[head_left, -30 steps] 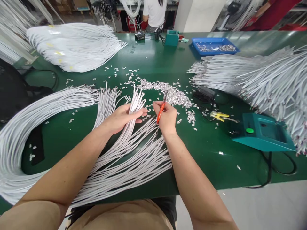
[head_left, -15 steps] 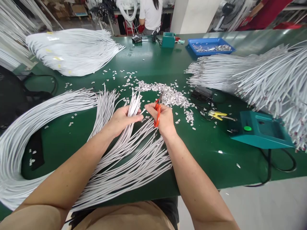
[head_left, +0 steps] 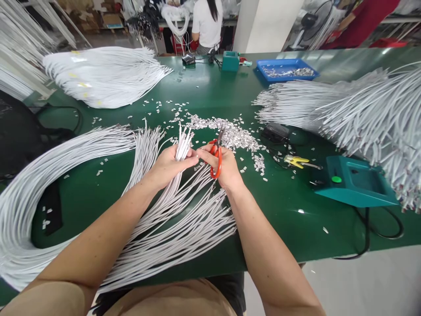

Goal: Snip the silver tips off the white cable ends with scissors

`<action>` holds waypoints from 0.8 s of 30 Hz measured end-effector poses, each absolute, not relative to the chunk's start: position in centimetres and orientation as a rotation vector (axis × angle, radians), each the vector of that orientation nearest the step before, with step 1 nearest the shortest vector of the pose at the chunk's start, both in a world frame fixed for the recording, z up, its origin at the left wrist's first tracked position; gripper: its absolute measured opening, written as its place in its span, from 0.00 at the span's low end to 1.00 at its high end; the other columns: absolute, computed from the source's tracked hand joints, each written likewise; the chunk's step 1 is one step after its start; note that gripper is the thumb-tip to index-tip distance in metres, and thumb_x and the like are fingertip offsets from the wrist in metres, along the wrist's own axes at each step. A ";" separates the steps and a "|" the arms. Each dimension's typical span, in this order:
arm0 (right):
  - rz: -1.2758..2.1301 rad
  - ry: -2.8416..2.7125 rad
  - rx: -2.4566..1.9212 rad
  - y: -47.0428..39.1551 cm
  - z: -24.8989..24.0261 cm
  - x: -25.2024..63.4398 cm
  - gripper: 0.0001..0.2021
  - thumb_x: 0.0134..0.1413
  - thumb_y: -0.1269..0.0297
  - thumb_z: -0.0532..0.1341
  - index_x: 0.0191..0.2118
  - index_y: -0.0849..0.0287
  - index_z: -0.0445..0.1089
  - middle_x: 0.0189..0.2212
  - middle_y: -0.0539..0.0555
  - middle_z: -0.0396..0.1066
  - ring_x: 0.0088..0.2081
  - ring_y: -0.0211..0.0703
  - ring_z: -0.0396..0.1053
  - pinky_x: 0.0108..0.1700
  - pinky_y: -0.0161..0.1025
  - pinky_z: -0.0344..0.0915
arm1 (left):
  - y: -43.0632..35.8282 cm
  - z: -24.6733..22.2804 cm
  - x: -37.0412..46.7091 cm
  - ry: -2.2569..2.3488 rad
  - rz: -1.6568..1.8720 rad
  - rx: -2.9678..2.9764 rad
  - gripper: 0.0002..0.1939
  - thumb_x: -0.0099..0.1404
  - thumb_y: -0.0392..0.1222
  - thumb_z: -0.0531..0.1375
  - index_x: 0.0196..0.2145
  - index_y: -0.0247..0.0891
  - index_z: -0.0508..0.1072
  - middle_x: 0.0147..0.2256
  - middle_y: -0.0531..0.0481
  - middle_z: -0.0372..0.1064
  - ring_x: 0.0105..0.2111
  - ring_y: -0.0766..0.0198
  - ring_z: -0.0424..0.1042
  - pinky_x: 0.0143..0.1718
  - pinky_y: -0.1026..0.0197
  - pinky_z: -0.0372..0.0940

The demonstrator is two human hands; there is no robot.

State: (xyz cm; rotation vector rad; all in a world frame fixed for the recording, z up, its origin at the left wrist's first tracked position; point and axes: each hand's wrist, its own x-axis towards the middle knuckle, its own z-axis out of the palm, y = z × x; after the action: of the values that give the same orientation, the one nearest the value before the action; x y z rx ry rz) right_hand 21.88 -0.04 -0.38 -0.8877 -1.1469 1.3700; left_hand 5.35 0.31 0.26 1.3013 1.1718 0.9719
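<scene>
My left hand is closed round a bunch of white cables, whose tips stick up above the fingers. In my right hand is a pair of orange-handled scissors, with the dark blades pointing up and away from me. The fingertips of both hands meet at the side of the bunch; whatever may lie between them is too small to make out. Loose white cables fan out on the table below my hands. Another cable bundle lies just left of my left hand.
Small silvery-white clippings are heaped beyond my hands. To the right are a teal machine, yellow-handled pliers and large cable piles. A blue tray and another cable pile lie farther back. Two people are beyond the table.
My right thumb and fingers have moved left and now meet my left thumb. The scissors' orange handles have turned and show more widely. The camera view has shifted slightly.
</scene>
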 end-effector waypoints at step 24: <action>0.418 -2.067 -1.710 0.0 -0.9 22.5 0.14 0.58 0.59 0.60 0.24 0.59 0.66 0.26 0.53 0.69 0.28 0.39 0.64 0.32 0.37 0.55 | 0.8 -0.2 5.5 1.309 1.132 1.296 0.14 0.47 0.41 0.71 0.29 0.37 0.71 0.30 0.51 0.73 0.32 0.63 0.73 0.39 0.57 0.69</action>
State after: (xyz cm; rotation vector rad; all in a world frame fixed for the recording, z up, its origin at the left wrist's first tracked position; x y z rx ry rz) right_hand 22.45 -0.03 -0.87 -1.7096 -2.0666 0.4184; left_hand 5.48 0.77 -0.20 1.2964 1.3090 1.1317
